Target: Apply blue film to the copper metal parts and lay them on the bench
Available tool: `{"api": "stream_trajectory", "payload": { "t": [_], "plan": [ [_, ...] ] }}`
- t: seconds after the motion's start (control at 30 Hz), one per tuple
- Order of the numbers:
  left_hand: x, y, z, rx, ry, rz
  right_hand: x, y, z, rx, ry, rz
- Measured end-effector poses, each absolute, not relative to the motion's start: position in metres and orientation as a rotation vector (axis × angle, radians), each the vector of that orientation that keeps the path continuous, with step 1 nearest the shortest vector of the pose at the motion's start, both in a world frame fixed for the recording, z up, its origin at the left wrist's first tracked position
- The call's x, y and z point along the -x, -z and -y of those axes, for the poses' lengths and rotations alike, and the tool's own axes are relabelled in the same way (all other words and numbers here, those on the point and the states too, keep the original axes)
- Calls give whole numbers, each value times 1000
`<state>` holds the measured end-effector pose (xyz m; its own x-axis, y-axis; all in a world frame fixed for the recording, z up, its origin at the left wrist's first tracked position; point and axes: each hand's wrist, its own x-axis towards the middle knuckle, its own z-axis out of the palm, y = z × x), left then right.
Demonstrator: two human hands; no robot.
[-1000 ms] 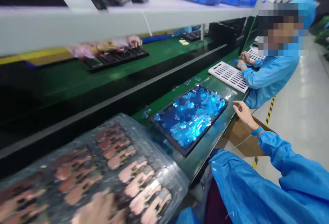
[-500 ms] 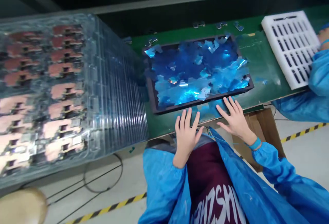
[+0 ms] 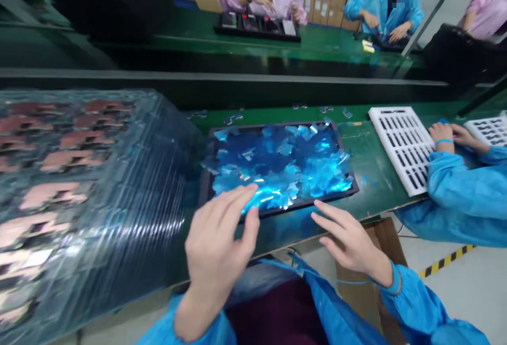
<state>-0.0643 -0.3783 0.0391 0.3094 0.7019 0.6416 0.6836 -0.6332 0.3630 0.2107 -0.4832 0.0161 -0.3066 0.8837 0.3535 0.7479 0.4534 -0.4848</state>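
A dark, shallow tray (image 3: 206, 184) lies on the green bench, heaped with shiny blue film pieces (image 3: 273, 162). My left hand (image 3: 219, 239) hovers over the tray's near left corner, fingers extended and thumb apart, holding nothing. Near the front rim on the right is my right hand (image 3: 348, 236), its fingers spread and also without anything in them; whether it touches the bench I cannot tell. A blue band circles the right wrist. To the left rises a tall stack of clear plastic trays (image 3: 158, 176) bearing copper-coloured parts (image 3: 71, 152).
Small metal parts (image 3: 327, 109) lie behind the tray. A white slotted rack (image 3: 404, 149) stands at right beside a co-worker's hands (image 3: 443, 133). An open cardboard box (image 3: 364, 292) is below the bench edge. Across the line, people work at another green bench (image 3: 328, 49).
My left hand has risen and moved left over the tray's corner. My right hand remains near the front rim. The view has tilted up, bringing the people opposite into sight.
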Motion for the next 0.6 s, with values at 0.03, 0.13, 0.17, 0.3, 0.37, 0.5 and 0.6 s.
{"api": "stream_trajectory", "payload": {
  "t": [0.03,0.13,0.17,0.3,0.37,0.5,0.6],
  "plan": [
    [56,-48,357,-2499,-1249,-1364,-227,-31,472,1372,-307,2063],
    [24,-58,277,-2483,-1122,-1389,-294,-62,410,1485,-326,1771],
    [10,-56,246,-2500,-1052,-1372,-319,-66,379,1515,-363,1670],
    [-51,-30,127,-2561,-598,-1380,-399,-44,245,1933,-366,1538],
    [-82,-15,84,-2561,-390,-1433,-416,-23,192,2126,-318,1513],
    [-131,8,37,-2609,-296,-1425,-421,19,136,2335,-229,1505],
    [-158,21,17,-2651,-278,-1367,-430,39,117,2487,-161,1513]
  ]
}}
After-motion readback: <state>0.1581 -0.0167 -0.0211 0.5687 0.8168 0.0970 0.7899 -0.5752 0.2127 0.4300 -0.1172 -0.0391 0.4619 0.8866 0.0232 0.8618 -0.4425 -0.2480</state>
